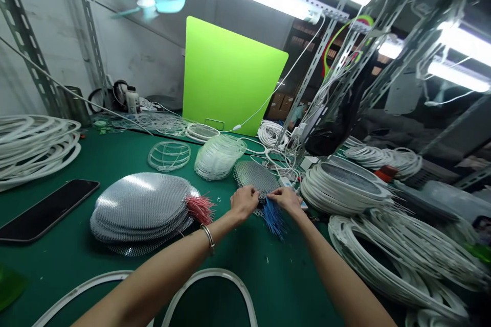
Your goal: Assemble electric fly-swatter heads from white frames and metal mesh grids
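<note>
Blue strands [273, 220] spill from the near edge of a dark mesh stack [256, 174], the right hand [287, 198] bent over their top, the left hand [243, 200] at the stack's rim; whether either grip is clamped cannot be told. Green tabletop [247, 246] opens nearside of the stack; white rings [341, 191] limit its right.
</note>
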Tool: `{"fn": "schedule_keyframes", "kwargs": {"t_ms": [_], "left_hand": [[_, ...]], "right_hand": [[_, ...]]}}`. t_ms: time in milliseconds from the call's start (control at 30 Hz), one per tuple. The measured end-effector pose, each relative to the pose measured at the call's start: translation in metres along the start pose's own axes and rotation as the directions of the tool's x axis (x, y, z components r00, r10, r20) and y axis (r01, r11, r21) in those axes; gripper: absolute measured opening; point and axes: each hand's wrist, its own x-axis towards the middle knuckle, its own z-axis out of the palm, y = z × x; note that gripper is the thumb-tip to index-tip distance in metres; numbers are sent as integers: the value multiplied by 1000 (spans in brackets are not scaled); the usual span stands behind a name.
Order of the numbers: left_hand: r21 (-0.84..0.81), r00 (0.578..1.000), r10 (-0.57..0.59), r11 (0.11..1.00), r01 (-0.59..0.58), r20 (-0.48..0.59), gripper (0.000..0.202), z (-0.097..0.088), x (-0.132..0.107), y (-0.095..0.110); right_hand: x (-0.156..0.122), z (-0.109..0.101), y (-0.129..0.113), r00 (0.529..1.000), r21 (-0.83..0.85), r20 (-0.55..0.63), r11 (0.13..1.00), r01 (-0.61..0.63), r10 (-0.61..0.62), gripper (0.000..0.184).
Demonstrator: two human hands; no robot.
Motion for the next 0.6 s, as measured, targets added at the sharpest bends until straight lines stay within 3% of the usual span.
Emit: {"fn": "schedule_keyframes", "kwargs": {"t_ms": [200, 400, 600], "left_hand": [[-372, 999, 39, 927, -43, -19, 33, 0, 19, 19], [-436, 1000, 8, 900, 3, 23, 18, 19, -7, 7], [-471, 978, -210, 862, 189, 8, 25, 25, -18, -7]], "right_hand": [[-5, 0, 3, 998, 340, -69, 940, 17, 7, 36], [-24, 17, 1, 987, 551, 160, 829, -89, -1, 33], [-39, 16, 3, 965, 606, 259, 772, -191, 36, 25]]}}
